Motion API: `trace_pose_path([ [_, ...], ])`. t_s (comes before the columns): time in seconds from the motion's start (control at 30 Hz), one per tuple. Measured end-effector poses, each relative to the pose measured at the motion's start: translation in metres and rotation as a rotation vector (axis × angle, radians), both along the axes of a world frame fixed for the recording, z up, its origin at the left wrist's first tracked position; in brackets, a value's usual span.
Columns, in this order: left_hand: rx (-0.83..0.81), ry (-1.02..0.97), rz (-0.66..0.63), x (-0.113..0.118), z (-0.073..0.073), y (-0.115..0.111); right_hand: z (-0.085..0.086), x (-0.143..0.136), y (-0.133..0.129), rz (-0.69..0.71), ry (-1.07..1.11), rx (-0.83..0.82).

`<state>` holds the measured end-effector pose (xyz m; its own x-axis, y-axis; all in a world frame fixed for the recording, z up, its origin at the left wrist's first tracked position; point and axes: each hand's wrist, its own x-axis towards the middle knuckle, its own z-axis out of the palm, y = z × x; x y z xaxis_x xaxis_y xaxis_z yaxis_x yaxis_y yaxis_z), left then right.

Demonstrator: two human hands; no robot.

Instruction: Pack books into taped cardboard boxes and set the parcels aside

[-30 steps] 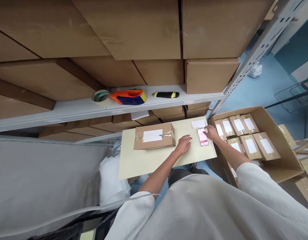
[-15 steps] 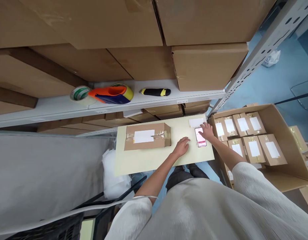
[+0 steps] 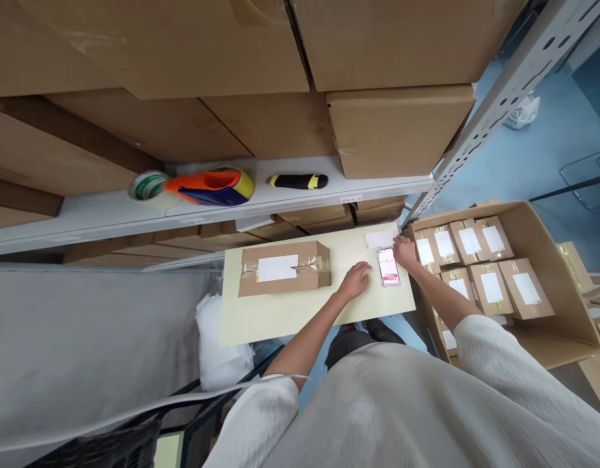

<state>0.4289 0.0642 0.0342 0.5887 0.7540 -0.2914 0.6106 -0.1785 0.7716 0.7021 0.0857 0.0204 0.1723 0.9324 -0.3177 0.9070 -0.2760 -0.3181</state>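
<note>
A smartphone (image 3: 388,266) with a lit pink and white screen lies on the pale yellow board (image 3: 280,318). My right hand (image 3: 405,252) is at the phone's upper right edge, fingers slightly bent, not closed around it. To the left of the phone, my left hand (image 3: 354,281) rests on the board with its fingers apart and nothing in them. Above the phone lies a white label sheet (image 3: 380,239). Further left sits a taped cardboard box (image 3: 309,260) bearing a white label.
A large open carton (image 3: 570,286) at the right holds several small labelled boxes. On the shelf (image 3: 275,201) lie a tape roll (image 3: 148,187), an orange and blue tape dispenser (image 3: 212,185) and a black and yellow utility knife (image 3: 298,181). Big cardboard boxes (image 3: 402,130) fill the shelf behind.
My right hand has shifted from over the phone's upper screen to its right edge, so more of the screen shows. My left hand stays by the phone. The view has moved slightly.
</note>
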Motion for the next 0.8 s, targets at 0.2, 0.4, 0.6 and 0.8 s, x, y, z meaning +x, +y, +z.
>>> trace_pose_path([
  [0.2,-0.180,-0.129,0.204,0.041,0.006,0.026,0.006,0.015,0.008,-0.073,0.268,0.172],
  [0.4,-0.318,-0.180,0.408,0.091,0.009,0.060,0.011,0.008,0.015,-0.186,0.461,0.215],
  [0.6,-0.349,-0.168,0.526,0.108,0.008,0.072,0.020,-0.009,0.023,-0.220,0.700,0.183],
  [0.8,-0.285,-0.153,0.542,0.100,0.011,0.072,0.020,-0.017,0.027,-0.199,0.813,0.170],
])
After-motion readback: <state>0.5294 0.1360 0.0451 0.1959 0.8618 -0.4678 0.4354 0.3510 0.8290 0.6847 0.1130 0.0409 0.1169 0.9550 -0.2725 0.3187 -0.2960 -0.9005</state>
